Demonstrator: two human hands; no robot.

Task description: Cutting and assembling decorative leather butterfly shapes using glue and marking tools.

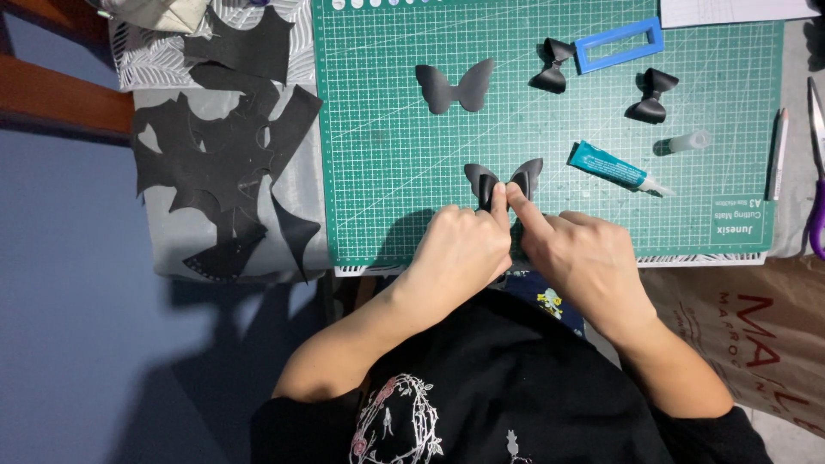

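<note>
A black butterfly-shaped leather piece [504,180] lies near the front of the green cutting mat [387,155], its lobes folded up at the middle. My left hand [460,249] and my right hand [584,258] meet over it, and both forefingers and thumbs pinch its folded centre. A flat black butterfly cut-out [454,87] lies farther back on the mat. Two finished black bows [552,69] [651,94] sit at the back right. A teal glue tube [612,167] lies just right of my hands, its cap [687,142] apart from it.
Black leather offcuts [228,146] cover the grey cloth left of the mat. A blue rectangular frame [619,45] lies at the back. A pencil [779,153] and purple-handled scissors [816,172] lie at the right. A brown paper bag [756,335] sits below right.
</note>
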